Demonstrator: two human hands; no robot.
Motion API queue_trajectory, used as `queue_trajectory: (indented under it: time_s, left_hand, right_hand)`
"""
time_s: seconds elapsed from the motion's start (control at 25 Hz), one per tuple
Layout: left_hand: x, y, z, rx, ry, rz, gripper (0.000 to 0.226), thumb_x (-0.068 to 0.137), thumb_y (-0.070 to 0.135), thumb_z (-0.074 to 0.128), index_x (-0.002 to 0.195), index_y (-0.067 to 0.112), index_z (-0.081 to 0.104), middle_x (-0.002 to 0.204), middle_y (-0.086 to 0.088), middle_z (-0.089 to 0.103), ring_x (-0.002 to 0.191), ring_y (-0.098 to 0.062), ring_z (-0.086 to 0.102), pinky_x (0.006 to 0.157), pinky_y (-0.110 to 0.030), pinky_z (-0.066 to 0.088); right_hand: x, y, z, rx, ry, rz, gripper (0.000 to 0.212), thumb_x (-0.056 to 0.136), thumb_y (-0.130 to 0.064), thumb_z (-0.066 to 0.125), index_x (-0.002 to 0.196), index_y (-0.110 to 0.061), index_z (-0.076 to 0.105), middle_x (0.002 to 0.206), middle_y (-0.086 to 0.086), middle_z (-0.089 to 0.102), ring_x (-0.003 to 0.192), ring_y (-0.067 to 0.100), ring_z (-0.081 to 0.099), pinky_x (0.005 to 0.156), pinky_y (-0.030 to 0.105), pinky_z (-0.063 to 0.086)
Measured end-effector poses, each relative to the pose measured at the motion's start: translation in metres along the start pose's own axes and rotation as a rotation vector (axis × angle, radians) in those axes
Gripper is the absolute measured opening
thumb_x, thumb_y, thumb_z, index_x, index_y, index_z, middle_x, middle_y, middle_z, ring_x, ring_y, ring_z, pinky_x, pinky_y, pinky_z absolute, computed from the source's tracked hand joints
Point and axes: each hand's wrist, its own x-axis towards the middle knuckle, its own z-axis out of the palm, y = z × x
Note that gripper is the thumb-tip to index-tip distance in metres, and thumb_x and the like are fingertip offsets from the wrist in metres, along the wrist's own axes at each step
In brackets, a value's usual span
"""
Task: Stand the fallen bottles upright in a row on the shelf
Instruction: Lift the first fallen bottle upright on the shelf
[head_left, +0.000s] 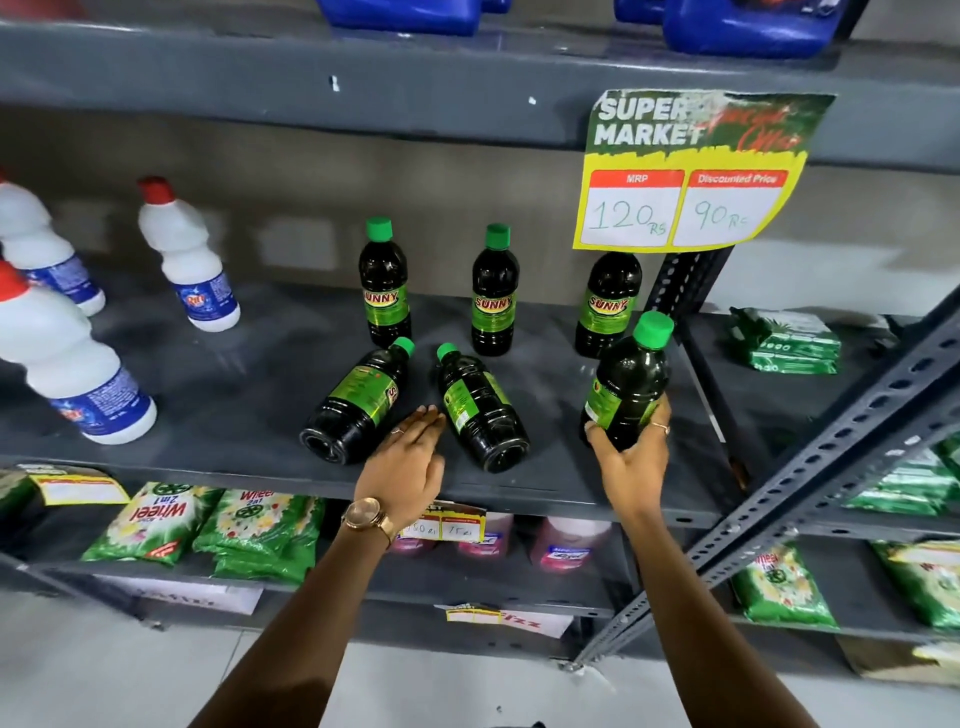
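Note:
Three dark bottles with green caps stand upright at the back of the grey shelf: one at the left, one in the middle, one at the right with its cap hidden behind a price sign. Two more lie on their sides nearer the front, the left one and the right one, caps pointing to the back. My right hand grips a sixth bottle by its lower part, nearly upright. My left hand reaches flat between the two fallen bottles, fingers apart, holding nothing.
White bottles with red caps stand at the shelf's left. A yellow and green price sign hangs from the shelf above. A slotted metal upright slants at the right. Green packets lie beyond it, and more packets fill the shelf below.

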Motion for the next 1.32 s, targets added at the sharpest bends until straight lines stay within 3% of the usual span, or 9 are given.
queue_trajectory:
  time_s: [0.08, 0.16, 0.24, 0.4, 0.56, 0.68, 0.84, 1.04, 1.32]
  left_hand:
    - [-0.001, 0.0, 0.0, 0.013, 0.007, 0.0, 0.056, 0.085, 0.025, 0.03, 0.138, 0.013, 0.041, 0.149, -0.003, 0.04, 0.142, -0.013, 0.028, 0.114, -0.028, 0.025]
    - [0.0, 0.002, -0.001, 0.011, 0.016, -0.014, 0.053, 0.086, 0.023, 0.033, 0.138, 0.015, 0.041, 0.149, -0.001, 0.04, 0.142, -0.012, 0.028, 0.114, -0.028, 0.026]
    - [0.0, 0.003, -0.001, 0.001, 0.014, -0.028, 0.051, 0.088, 0.02, 0.037, 0.138, 0.016, 0.04, 0.15, 0.0, 0.039, 0.142, -0.011, 0.027, 0.113, -0.029, 0.029]
    - [-0.003, 0.001, 0.0, 0.016, 0.0, -0.033, 0.05, 0.089, 0.019, 0.04, 0.139, 0.016, 0.04, 0.15, 0.0, 0.038, 0.142, -0.011, 0.027, 0.112, -0.03, 0.031]
    - [0.002, 0.008, -0.002, 0.018, 0.027, -0.046, 0.051, 0.088, 0.02, 0.039, 0.138, 0.017, 0.04, 0.15, 0.001, 0.039, 0.142, -0.011, 0.028, 0.111, -0.031, 0.034]
    - [0.0, 0.007, -0.001, 0.005, 0.031, -0.049, 0.052, 0.086, 0.022, 0.037, 0.137, 0.018, 0.041, 0.148, 0.001, 0.042, 0.141, -0.01, 0.029, 0.11, -0.032, 0.035]
    - [-0.001, 0.003, -0.001, 0.036, 0.033, -0.018, 0.055, 0.084, 0.025, 0.033, 0.137, 0.016, 0.043, 0.147, 0.0, 0.044, 0.14, -0.012, 0.031, 0.11, -0.029, 0.034]
    - [-0.002, 0.003, 0.001, 0.032, 0.024, -0.031, 0.055, 0.084, 0.025, 0.031, 0.137, 0.017, 0.041, 0.148, 0.001, 0.042, 0.141, -0.01, 0.029, 0.111, -0.027, 0.029]
    - [-0.001, 0.003, 0.0, 0.048, 0.011, -0.024, 0.057, 0.083, 0.025, 0.03, 0.138, 0.015, 0.04, 0.149, -0.001, 0.042, 0.142, -0.012, 0.028, 0.112, -0.03, 0.03]
  right_hand:
    - [0.005, -0.006, 0.003, -0.061, 0.082, 0.018, 0.086, 0.064, -0.026, 0.089, 0.134, -0.018, 0.04, 0.108, -0.006, 0.062, 0.103, 0.008, 0.06, 0.087, 0.02, 0.045]
    - [0.019, -0.016, 0.012, -0.118, 0.164, 0.064, 0.093, 0.053, -0.03, 0.094, 0.128, -0.008, 0.043, 0.119, 0.009, 0.056, 0.113, 0.027, 0.054, 0.097, 0.035, 0.044]
    - [0.025, -0.019, 0.018, -0.158, 0.189, 0.09, 0.103, 0.051, -0.033, 0.095, 0.133, -0.005, 0.04, 0.129, 0.015, 0.048, 0.121, 0.033, 0.044, 0.106, 0.045, 0.037]
    - [0.014, -0.001, 0.009, -0.056, 0.014, 0.069, 0.094, 0.063, -0.02, 0.081, 0.145, -0.02, 0.035, 0.13, 0.007, 0.058, 0.117, 0.023, 0.057, 0.103, 0.045, 0.046]
    - [0.03, -0.012, 0.012, -0.143, 0.128, 0.071, 0.093, 0.055, -0.03, 0.092, 0.133, -0.012, 0.046, 0.131, 0.009, 0.053, 0.123, 0.029, 0.05, 0.104, 0.043, 0.042]
    - [0.029, -0.011, 0.019, -0.284, 0.154, 0.085, 0.101, 0.053, -0.041, 0.091, 0.136, -0.013, 0.041, 0.138, 0.011, 0.045, 0.13, 0.032, 0.04, 0.11, 0.048, 0.03]
    - [0.026, 0.002, 0.012, -0.162, 0.088, 0.069, 0.094, 0.06, -0.028, 0.088, 0.141, -0.012, 0.042, 0.129, 0.008, 0.061, 0.121, 0.027, 0.056, 0.107, 0.049, 0.039]
    - [0.025, -0.006, 0.02, -0.27, 0.187, 0.09, 0.1, 0.054, -0.043, 0.091, 0.135, -0.011, 0.041, 0.132, 0.013, 0.05, 0.125, 0.032, 0.046, 0.108, 0.05, 0.03]
    - [0.001, -0.006, -0.007, -0.295, 0.099, 0.031, 0.07, 0.059, -0.032, 0.09, 0.116, -0.006, 0.06, 0.107, 0.012, 0.069, 0.101, 0.031, 0.064, 0.088, 0.041, 0.051]
